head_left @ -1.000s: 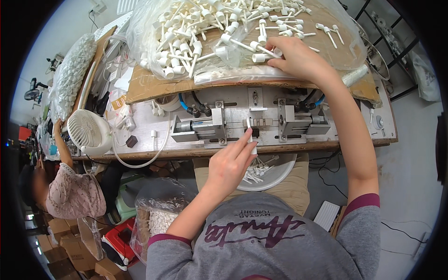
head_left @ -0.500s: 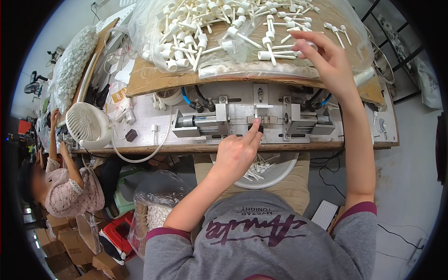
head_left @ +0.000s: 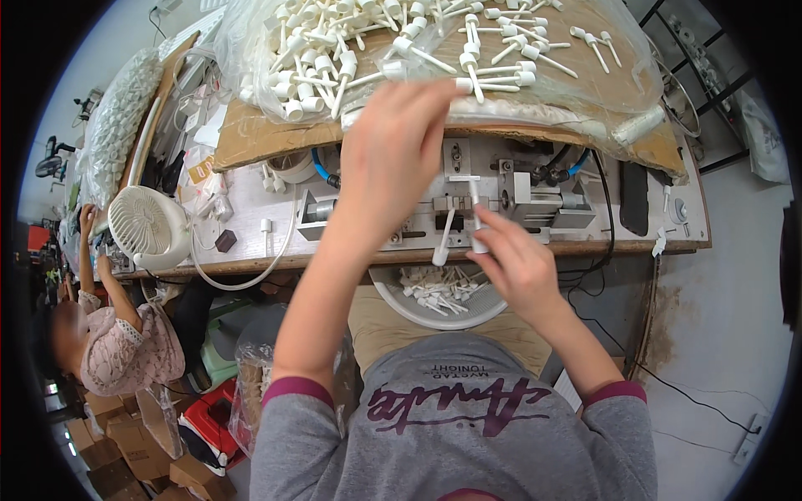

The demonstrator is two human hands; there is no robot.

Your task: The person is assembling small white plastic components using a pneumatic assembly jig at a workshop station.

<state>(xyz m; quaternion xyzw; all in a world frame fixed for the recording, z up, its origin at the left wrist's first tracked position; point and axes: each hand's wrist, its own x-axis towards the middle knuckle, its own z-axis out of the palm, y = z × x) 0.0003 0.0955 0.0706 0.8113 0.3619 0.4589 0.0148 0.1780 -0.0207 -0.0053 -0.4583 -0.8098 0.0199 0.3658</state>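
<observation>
My right hand [head_left: 520,265] is closed at the front of a metal clamping fixture [head_left: 543,204], pinching a white capped stick [head_left: 479,240] with its cap toward me and its stem toward the fixture's middle. Just left of it, a second white capped stick [head_left: 444,242] slants cap-down over the bench's front edge, touched by neither hand. My left hand [head_left: 393,146] is raised above the fixture's left side, by the front edge of the cardboard sheet [head_left: 276,142]. Its fingers point toward the pile of white capped sticks [head_left: 326,63], blurred, so their grip is unclear.
A mesh basket [head_left: 393,305] with several white sticks rests at my lap below the bench edge. A small fan [head_left: 150,225] and a curved hose [head_left: 251,286] are on the left. A dark phone [head_left: 634,199] lies right of the fixture. Another person [head_left: 125,342] works far left.
My left hand has gone from the fixture up toward the pile. My right hand has come down from the pile to the fixture with a capped stick. Another capped stick now slants below the fixture.
</observation>
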